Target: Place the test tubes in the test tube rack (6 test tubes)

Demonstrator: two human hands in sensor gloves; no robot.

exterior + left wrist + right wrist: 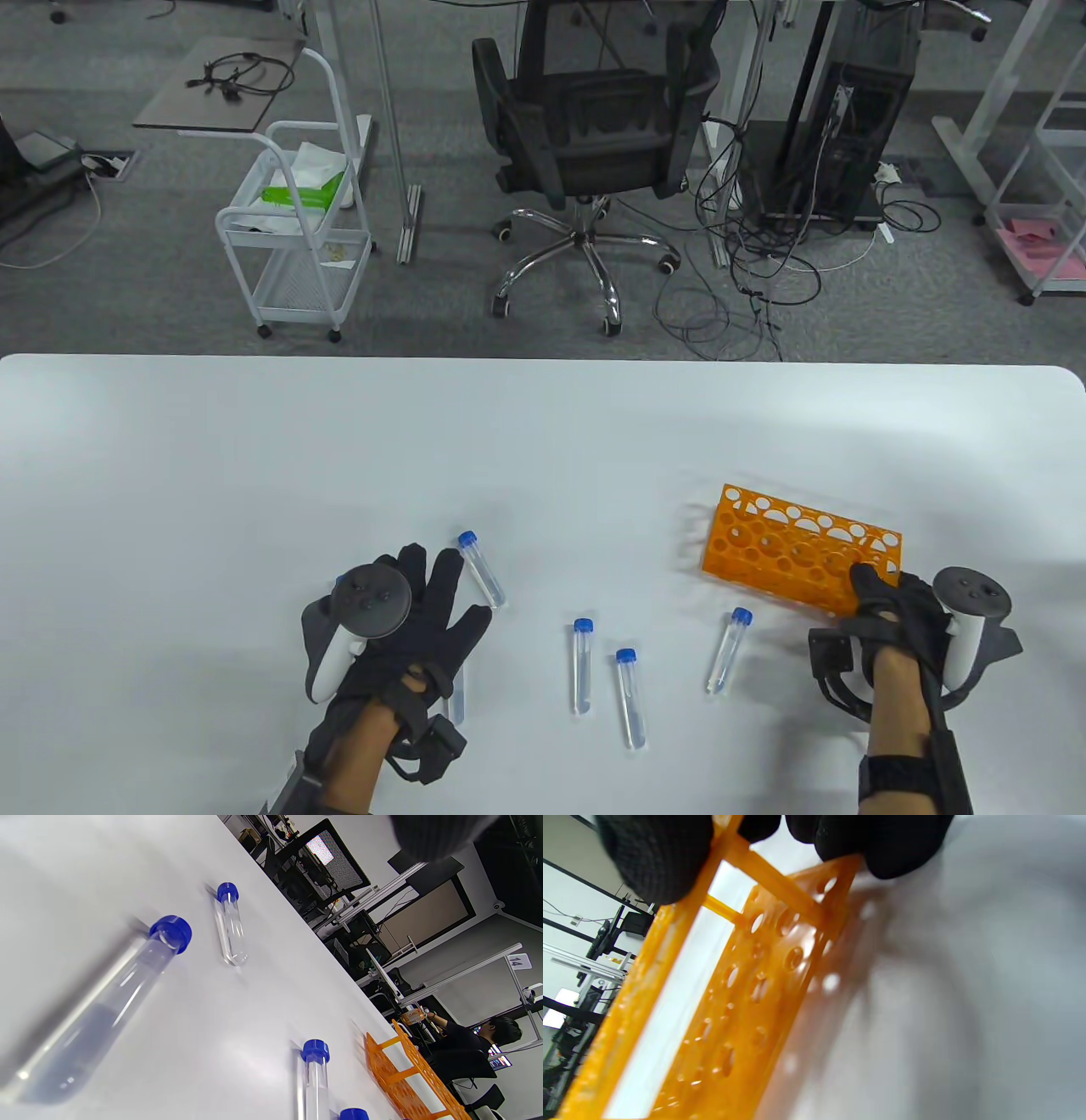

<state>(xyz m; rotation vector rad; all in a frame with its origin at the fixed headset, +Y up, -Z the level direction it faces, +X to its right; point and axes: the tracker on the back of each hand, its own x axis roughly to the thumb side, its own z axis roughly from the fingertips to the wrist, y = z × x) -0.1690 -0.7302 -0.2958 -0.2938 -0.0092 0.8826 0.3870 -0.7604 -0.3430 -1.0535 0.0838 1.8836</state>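
Several clear test tubes with blue caps lie flat on the white table [254, 475]. One tube [482, 569] lies by my left hand's fingertips, and three lie mid-table [582, 666], [629, 698], [728, 649]. A blue cap [340, 582] and a tube end [458, 703] show from under my left hand [441, 586], which is spread flat and holds nothing. The left wrist view shows a close tube [97, 1005] and two further tubes [230, 927], [316, 1077]. The orange rack [789, 548] stands tilted at the right, with no tube in it. My right hand [874, 590] grips its near right end [780, 887].
The table's far edge [543, 358] runs across the middle of the table view. Beyond it stand an office chair [585, 127], a white cart [297, 229] and loose cables on the floor. The rack also shows in the left wrist view [403, 1077].
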